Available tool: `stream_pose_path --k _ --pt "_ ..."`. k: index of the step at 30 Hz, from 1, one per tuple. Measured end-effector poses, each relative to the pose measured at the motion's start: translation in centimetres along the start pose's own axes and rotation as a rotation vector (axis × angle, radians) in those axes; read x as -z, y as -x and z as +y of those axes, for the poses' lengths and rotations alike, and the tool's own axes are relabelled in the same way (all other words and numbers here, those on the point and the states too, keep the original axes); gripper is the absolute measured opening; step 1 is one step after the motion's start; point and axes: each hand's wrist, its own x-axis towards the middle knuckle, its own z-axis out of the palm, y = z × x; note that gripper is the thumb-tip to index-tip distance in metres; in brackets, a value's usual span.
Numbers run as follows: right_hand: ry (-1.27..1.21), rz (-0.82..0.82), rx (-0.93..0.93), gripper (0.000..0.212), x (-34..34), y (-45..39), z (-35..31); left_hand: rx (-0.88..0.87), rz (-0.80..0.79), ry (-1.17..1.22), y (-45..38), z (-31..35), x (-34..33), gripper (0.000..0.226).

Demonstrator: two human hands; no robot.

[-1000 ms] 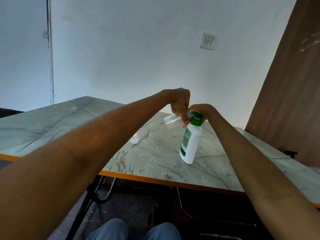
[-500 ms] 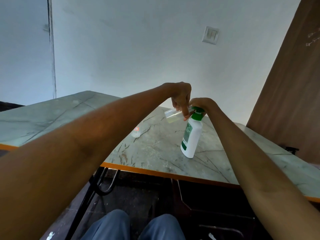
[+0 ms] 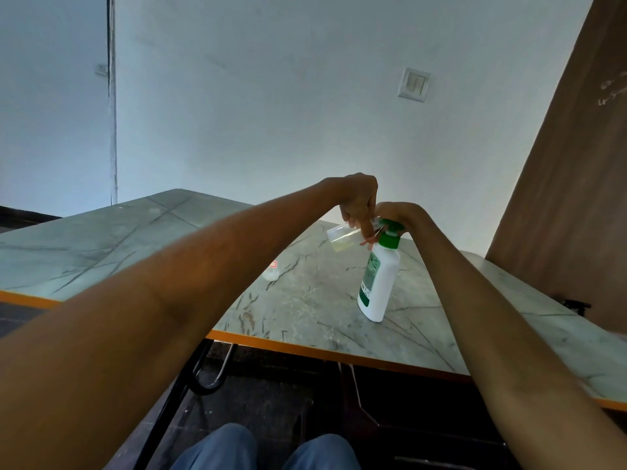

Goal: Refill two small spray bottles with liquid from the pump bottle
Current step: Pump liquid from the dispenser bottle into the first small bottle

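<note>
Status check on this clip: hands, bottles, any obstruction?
Left hand holds small clear bottle at the pump spout. Right hand on green pump head of pump bottle. Nothing obstructing.

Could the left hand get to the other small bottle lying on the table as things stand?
Probably not right away: the left hand holds the small clear bottle at the pump bottle. The other small bottle lies unobstructed on the table, though partly hidden behind the left forearm.
</note>
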Motion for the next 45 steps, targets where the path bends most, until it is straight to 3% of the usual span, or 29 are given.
stream_pose_path --k 2,12,18,20,22,25,29,39,45 --pt "0.014 -0.048 0.003 0.051 -0.5 -0.2 0.4 0.001 -0.002 0.005 -0.1 0.0 -0.3 0.041" --pt "-0.055 0.046 0.011 0.040 0.5 0.4 0.2 0.001 0.014 0.043 -0.3 -0.1 -0.1 0.041" --pt "-0.176 -0.027 -0.015 0.011 0.1 0.0 0.5 -0.002 0.006 0.035 -0.4 -0.1 -0.3 0.043" --pt "-0.228 -0.036 -0.035 0.019 -0.3 0.0 0.4 -0.004 -0.004 0.036 -0.5 -0.1 -0.6 0.044" --pt "-0.177 -0.023 -0.057 0.009 -0.6 -0.2 0.5 -0.008 -0.012 0.035 -0.4 0.0 -0.7 0.045" --pt "-0.108 0.016 -0.060 0.047 -0.3 0.0 0.4 -0.010 -0.009 0.039 -0.3 0.0 -0.5 0.043" --pt "-0.127 0.056 0.015 0.042 0.4 0.2 0.2 -0.013 0.011 0.047 -0.2 0.0 -0.1 0.042" --pt "-0.107 -0.005 -0.057 0.048 -0.8 -0.4 0.8 -0.031 -0.020 0.047 -0.3 -0.1 -0.6 0.043" --pt "-0.138 0.016 -0.023 0.041 0.4 -0.3 0.6 -0.041 -0.002 0.040 -0.2 -0.2 -0.2 0.032"
